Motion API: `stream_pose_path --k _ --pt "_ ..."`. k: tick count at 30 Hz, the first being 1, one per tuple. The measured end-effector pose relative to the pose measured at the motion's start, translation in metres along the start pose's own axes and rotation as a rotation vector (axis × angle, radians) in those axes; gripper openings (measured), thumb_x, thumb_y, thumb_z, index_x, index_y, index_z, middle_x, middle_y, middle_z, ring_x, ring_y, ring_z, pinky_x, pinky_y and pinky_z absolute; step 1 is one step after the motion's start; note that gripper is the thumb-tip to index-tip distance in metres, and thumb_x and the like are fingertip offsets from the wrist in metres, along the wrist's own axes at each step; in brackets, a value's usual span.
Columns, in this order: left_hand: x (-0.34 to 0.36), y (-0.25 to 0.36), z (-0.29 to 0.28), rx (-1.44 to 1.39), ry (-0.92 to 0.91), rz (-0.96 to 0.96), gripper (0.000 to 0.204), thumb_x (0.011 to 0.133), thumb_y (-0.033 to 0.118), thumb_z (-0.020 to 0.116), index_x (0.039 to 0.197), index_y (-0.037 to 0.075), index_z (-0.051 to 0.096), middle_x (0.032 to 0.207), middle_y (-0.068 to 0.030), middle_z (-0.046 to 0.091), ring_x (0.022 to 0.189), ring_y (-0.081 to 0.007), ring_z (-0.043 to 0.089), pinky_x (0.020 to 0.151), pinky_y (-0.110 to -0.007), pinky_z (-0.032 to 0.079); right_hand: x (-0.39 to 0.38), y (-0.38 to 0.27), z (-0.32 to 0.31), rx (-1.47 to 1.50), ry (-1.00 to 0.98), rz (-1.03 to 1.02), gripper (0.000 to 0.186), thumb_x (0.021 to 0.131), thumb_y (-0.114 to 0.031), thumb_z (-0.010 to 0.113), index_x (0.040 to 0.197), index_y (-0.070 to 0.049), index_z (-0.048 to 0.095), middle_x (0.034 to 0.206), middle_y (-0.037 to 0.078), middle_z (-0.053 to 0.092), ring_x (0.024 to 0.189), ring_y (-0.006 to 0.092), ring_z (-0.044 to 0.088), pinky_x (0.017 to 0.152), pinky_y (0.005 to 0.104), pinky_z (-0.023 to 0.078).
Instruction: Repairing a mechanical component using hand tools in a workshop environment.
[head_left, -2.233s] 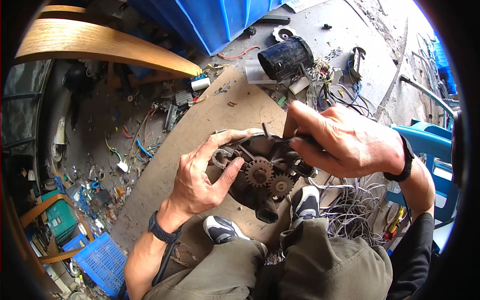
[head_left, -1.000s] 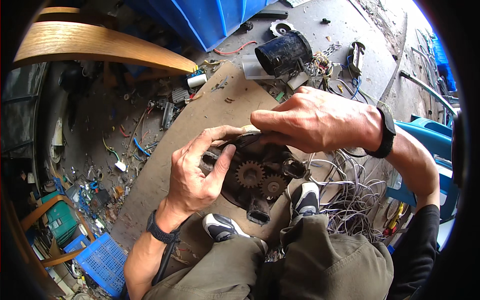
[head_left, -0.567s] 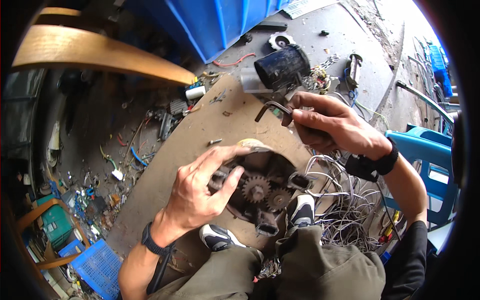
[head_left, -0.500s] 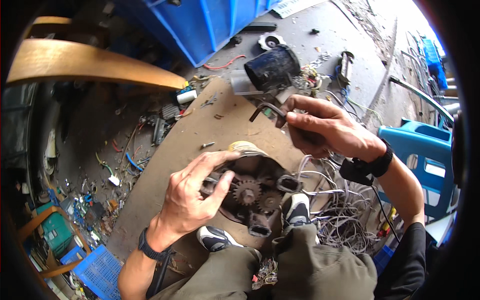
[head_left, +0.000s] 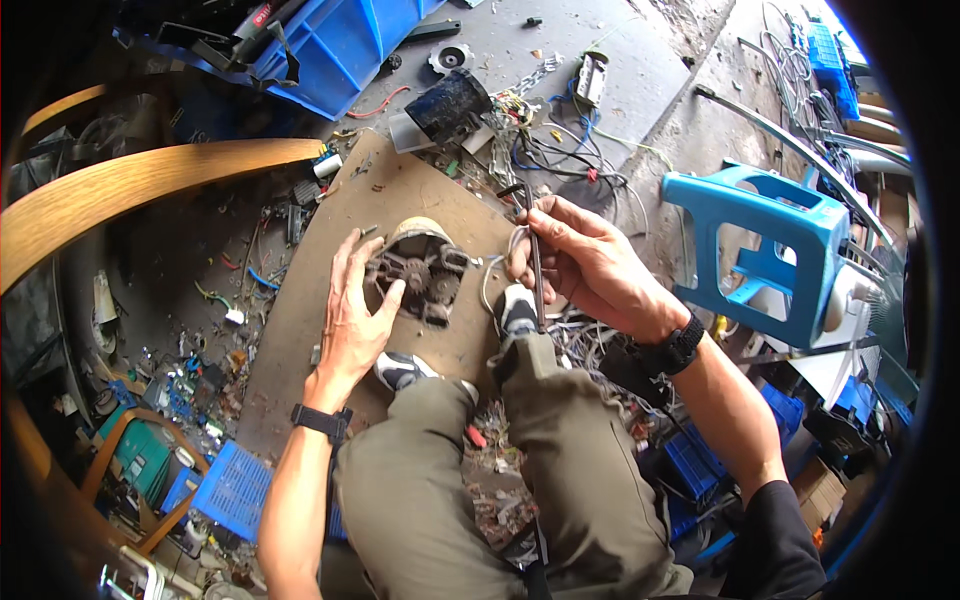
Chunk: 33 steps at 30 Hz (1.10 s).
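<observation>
A dark metal gear housing [head_left: 425, 272] with toothed wheels lies on a brown board [head_left: 300, 310] on the floor, between my feet. My left hand [head_left: 355, 310] rests flat on the housing's left side, fingers spread. My right hand [head_left: 590, 265] is to the right of it, closed around a thin dark bent rod [head_left: 533, 260] that stands nearly upright. A black cylindrical motor part [head_left: 450, 103] lies at the far end of the board.
A tangle of wires [head_left: 560, 150] lies beyond the board. A blue plastic stool [head_left: 770, 250] stands at the right, blue bins [head_left: 330, 50] at the back, a blue crate [head_left: 235, 490] at lower left. A curved wooden chair rail [head_left: 150, 185] crosses the left. Scrap litters the ground.
My right hand has come off the gear housing, picked up the bent rod near the black motor part and drawn it back to the right. The left hand stays on the housing.
</observation>
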<state>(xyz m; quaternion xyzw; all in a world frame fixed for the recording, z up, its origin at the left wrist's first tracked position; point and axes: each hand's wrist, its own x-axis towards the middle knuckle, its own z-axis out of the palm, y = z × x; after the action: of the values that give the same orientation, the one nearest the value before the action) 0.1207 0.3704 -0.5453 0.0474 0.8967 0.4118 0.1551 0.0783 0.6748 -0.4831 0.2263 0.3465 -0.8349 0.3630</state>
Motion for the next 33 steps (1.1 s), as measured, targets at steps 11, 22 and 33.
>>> stream_pose_path --k 11,22,33 --pt "-0.124 0.281 -0.136 -0.553 -0.039 -0.232 0.024 0.104 0.019 0.071 0.122 0.004 0.073 0.105 -0.0082 0.077 0.094 -0.0169 0.072 0.087 -0.034 0.058 -0.151 -0.055 0.181 -0.338 0.214 -0.112 0.018 0.115 -0.021 0.049 0.127 -0.007 0.05 0.103 0.013 0.072 0.092 0.0215 0.072 0.079 0.0345 0.061" --pt "-0.188 0.322 -0.269 -0.612 0.165 -0.281 0.022 0.094 0.01 0.079 0.116 0.006 0.074 0.113 -0.009 0.075 0.105 -0.0276 0.073 0.09 -0.037 0.059 -0.184 -0.057 0.33 -0.429 0.037 0.019 0.018 0.115 -0.021 0.05 0.122 -0.005 0.046 0.104 0.016 0.07 0.092 0.0274 0.076 0.08 0.0382 0.064" --pt "-0.226 0.24 -0.378 -0.753 0.442 -0.434 0.026 0.088 0.001 0.083 0.112 0.006 0.076 0.107 -0.0069 0.075 0.099 -0.0161 0.074 0.087 -0.031 0.059 -0.091 -0.063 0.513 -0.942 -0.015 -0.02 0.019 0.109 -0.012 0.061 0.12 0.004 0.064 0.102 0.005 0.072 0.092 0.0097 0.066 0.081 0.0266 0.056"
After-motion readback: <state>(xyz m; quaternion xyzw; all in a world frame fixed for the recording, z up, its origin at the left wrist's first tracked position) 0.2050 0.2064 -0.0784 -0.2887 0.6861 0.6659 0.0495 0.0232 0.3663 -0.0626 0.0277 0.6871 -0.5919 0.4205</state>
